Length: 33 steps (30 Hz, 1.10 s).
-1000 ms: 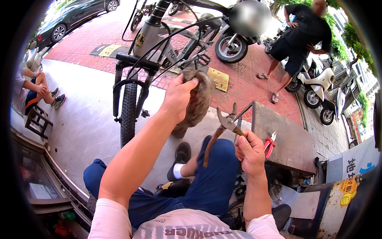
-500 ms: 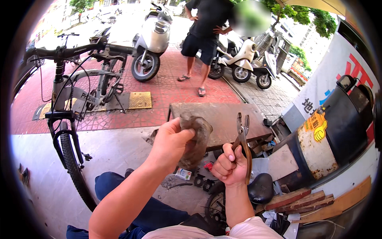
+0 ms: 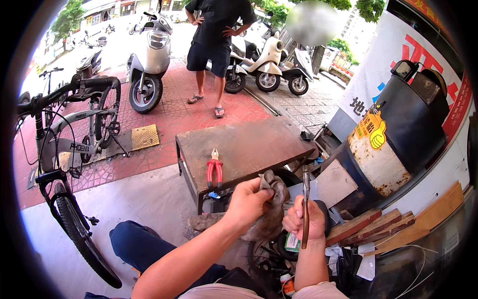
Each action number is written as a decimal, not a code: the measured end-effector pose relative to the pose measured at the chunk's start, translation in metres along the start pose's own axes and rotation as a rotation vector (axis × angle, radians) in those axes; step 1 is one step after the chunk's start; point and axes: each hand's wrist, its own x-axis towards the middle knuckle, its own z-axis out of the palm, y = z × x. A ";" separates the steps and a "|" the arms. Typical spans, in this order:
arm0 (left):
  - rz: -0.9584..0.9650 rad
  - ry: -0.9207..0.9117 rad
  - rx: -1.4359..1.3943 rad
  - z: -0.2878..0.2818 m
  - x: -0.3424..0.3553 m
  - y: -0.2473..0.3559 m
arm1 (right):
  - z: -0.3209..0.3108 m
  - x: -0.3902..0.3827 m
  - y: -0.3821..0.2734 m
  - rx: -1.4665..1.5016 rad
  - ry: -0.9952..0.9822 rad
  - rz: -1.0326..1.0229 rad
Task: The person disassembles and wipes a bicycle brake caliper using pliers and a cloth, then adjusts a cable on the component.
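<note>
My left hand (image 3: pixel 249 204) is closed on a dirty grey-brown rag (image 3: pixel 274 223), which hangs down behind it. To its right, my right hand (image 3: pixel 298 218) grips rusty brown-handled pliers (image 3: pixel 305 192), held upright and seen edge-on, with the jaws at the top. Just beyond both hands is a low, worn metal table (image 3: pixel 249 142). A pair of red-handled pliers (image 3: pixel 215 172) lies on its left part.
A grey bicycle (image 3: pixel 67 147) stands at left. A person in black (image 3: pixel 209 47) stands behind the table, near parked scooters (image 3: pixel 149 60). At right are a rusty barrel (image 3: pixel 383 169), a signboard (image 3: pixel 358 104) and wooden boards (image 3: pixel 378 226). Assorted clutter lies below my hands.
The view has swung to the right. Both hands have shifted right in the picture, still holding the rag and pliers. The pliers have turned from slanted to upright and edge-on.
</note>
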 end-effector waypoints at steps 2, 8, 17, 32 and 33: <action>-0.022 0.054 -0.106 -0.014 -0.005 0.012 | -0.012 -0.008 0.000 -0.142 0.123 0.022; -0.011 0.193 -0.470 -0.053 -0.022 0.013 | -0.019 0.001 0.016 -0.373 0.238 0.144; 0.046 0.164 -0.301 -0.082 -0.033 -0.003 | -0.001 0.028 0.035 -0.586 0.292 0.397; 0.001 0.100 -0.399 -0.149 -0.045 -0.043 | -0.021 0.045 0.094 -0.576 0.117 0.485; -0.011 0.134 -0.425 -0.148 -0.045 -0.041 | -0.023 0.045 0.096 -0.579 0.107 0.463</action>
